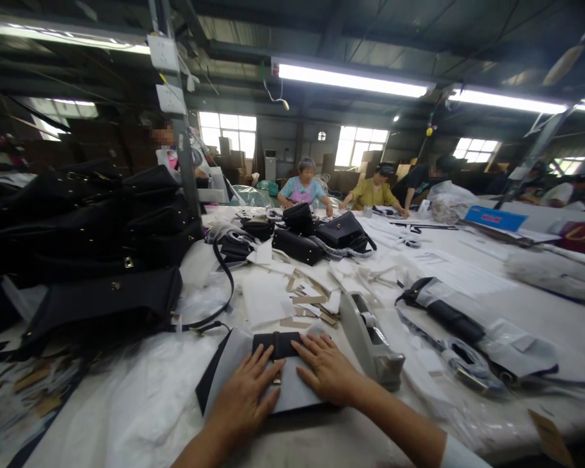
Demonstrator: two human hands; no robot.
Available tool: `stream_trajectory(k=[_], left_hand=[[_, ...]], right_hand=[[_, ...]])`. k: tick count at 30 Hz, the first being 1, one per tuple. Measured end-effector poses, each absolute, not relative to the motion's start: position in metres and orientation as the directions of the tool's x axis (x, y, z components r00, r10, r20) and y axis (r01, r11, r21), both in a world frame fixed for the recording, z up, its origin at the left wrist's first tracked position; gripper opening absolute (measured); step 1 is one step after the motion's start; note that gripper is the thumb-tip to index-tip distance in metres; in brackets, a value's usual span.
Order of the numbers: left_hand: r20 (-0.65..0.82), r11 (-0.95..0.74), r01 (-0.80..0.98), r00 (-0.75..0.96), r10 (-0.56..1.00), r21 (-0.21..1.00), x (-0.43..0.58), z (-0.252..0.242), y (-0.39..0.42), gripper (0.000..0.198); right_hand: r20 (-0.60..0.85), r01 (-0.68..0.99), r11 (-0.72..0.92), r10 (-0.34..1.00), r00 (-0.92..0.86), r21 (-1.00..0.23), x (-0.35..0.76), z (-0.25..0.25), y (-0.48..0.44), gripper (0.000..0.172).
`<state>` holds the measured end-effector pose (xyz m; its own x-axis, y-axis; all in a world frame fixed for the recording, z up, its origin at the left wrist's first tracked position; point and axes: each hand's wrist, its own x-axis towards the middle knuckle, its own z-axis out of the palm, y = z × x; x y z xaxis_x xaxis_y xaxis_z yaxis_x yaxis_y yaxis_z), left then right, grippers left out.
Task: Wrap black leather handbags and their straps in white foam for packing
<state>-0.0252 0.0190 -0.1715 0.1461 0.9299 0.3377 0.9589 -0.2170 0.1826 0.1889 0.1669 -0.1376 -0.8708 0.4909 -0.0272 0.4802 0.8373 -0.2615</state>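
Note:
A black handbag [214, 372] lies flat in front of me, its front largely covered by pale grey wrapping paper [297, 392]. A black strip of the bag and a small gold clasp show between my hands. My left hand [246, 390] rests with spread fingers on the paper, left of the clasp. On the right side, my right hand [327, 367] lies flat with its fingers apart, touching the paper and the edge of the black strip. Neither hand grips anything. A black strap [224, 286] curves across the table behind the bag's left corner.
A grey tape dispenser [370, 344] stands close to my right forearm. Black handbags [112, 286] are piled high at the left. Card scraps [309, 302] and several more bags [341, 231] lie ahead. A partly wrapped bag [468, 325] is at right. Co-workers [302, 188] work across the table.

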Motion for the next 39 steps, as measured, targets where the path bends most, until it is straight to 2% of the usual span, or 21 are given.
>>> stream_trajectory(k=[3,4,5,7,9,12,14,17,22,25,27,29,30,31,35,39], left_hand=[[0.386,-0.242,0.968,0.201,0.901,0.062,-0.025,-0.175,0.023,0.052],[0.41,-0.245,0.969,0.218,0.886,0.013,-0.027,-0.177,0.024,0.053],[0.437,-0.247,0.968,0.238,0.867,-0.038,-0.029,-0.18,0.027,0.054],[0.487,-0.253,0.958,0.287,0.825,-0.136,-0.035,-0.191,0.032,0.056],[0.526,-0.275,0.933,0.358,0.772,-0.232,-0.044,-0.207,0.039,0.058],[0.545,-0.311,0.884,0.462,0.7,-0.35,-0.055,-0.23,0.051,0.058],[0.544,-0.317,0.87,0.486,0.685,-0.377,-0.057,-0.236,0.054,0.058],[0.544,-0.297,0.909,0.413,0.73,-0.292,-0.051,-0.226,0.048,0.06],[0.429,-0.237,0.971,0.198,0.881,0.038,-0.031,-0.185,0.027,0.058],[0.355,-0.196,0.966,0.125,0.927,0.172,-0.024,-0.172,0.02,0.056],[0.336,-0.179,0.959,0.099,0.937,0.219,-0.022,-0.168,0.019,0.053],[0.333,-0.168,0.953,0.077,0.94,0.252,-0.02,-0.168,0.019,0.049],[0.328,-0.155,0.95,0.061,0.943,0.271,-0.019,-0.168,0.019,0.047],[0.317,-0.14,0.947,0.043,0.947,0.289,-0.018,-0.168,0.019,0.044],[0.277,-0.082,0.939,-0.014,0.961,0.334,-0.014,-0.169,0.018,0.033],[0.319,-0.078,0.938,-0.036,0.947,0.337,-0.015,-0.168,0.017,0.034]], right_hand=[[-0.205,0.44,0.839,0.392,-0.897,-0.319,0.172,-0.102,0.207,0.057],[-0.289,0.475,0.813,0.391,-0.874,-0.336,0.162,-0.09,0.228,0.044],[-0.302,0.536,0.785,0.454,-0.838,-0.309,0.151,-0.08,0.25,0.033],[-0.247,0.647,0.728,0.6,-0.761,-0.225,0.127,-0.068,0.295,0.041],[-0.166,0.74,0.66,0.721,-0.673,-0.134,0.106,-0.068,0.331,0.034],[-0.104,0.832,0.554,0.826,-0.554,-0.026,0.087,-0.082,0.362,0.034],[-0.095,0.863,0.505,0.86,-0.501,0.025,0.085,-0.093,0.372,0.032],[-0.049,0.877,0.475,0.88,-0.472,0.078,0.092,-0.093,0.378,0.03],[0.159,0.849,0.519,0.834,-0.528,0.099,0.106,-0.056,0.36,0.027],[0.285,0.784,0.616,0.74,-0.609,0.076,0.121,-0.045,0.314,0.041],[0.32,0.663,0.746,0.614,-0.722,0.063,0.136,-0.054,0.269,0.049],[0.341,0.378,0.925,0.344,-0.875,0.036,0.152,-0.074,0.223,0.051],[0.317,0.257,0.966,0.24,-0.918,0.015,0.159,-0.085,0.202,0.049],[0.286,0.194,0.981,0.189,-0.939,-0.012,0.165,-0.097,0.185,0.046],[0.177,0.301,0.947,0.317,-0.932,-0.116,0.178,-0.122,0.151,0.038],[0.161,0.293,0.934,0.328,-0.931,-0.206,0.181,-0.119,0.141,0.048]])
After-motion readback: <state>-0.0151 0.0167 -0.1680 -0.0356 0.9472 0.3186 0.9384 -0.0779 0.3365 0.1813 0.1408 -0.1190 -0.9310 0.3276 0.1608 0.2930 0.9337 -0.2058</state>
